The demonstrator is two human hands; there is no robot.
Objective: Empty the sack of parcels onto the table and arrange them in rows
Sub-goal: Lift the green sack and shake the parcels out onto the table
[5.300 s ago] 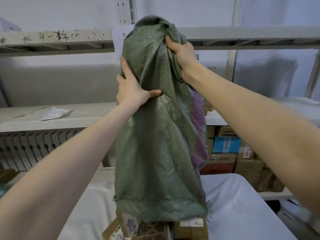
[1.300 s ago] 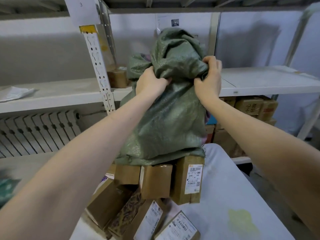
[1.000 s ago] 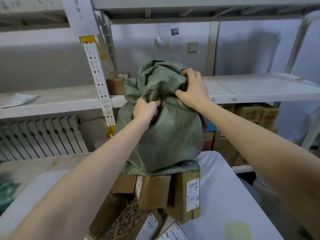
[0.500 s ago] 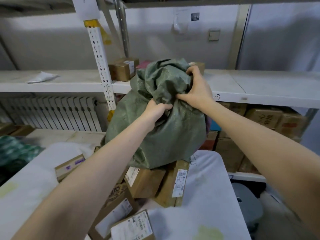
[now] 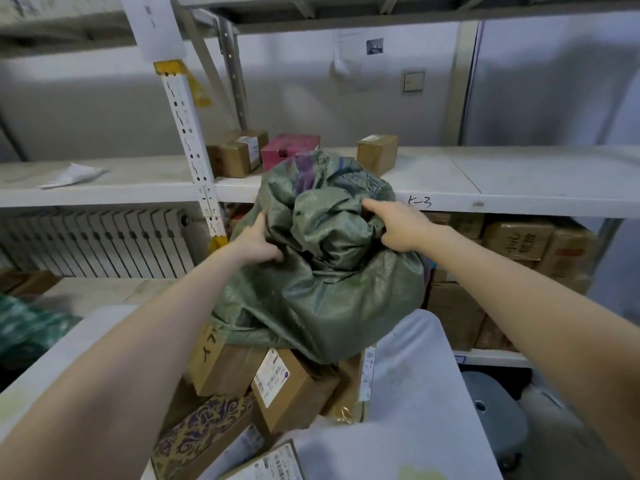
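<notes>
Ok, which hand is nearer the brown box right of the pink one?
Right. The right hand grips the sack just below the brown box; the left hand grips the sack's left side.

Dim, flat light on my feed, soft shadows across the wall (image 5: pixel 104 109), faint sheen on the sack (image 5: pixel 329 289), shelf (image 5: pixel 519 181) bowed by the wide lens, left edge smeared with blur

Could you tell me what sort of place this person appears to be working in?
Probably a parcel sorting or storage room: labelled cardboard parcels lie heaped on the table under a green sack, and metal shelving marked K-3 holds more boxes.
</notes>
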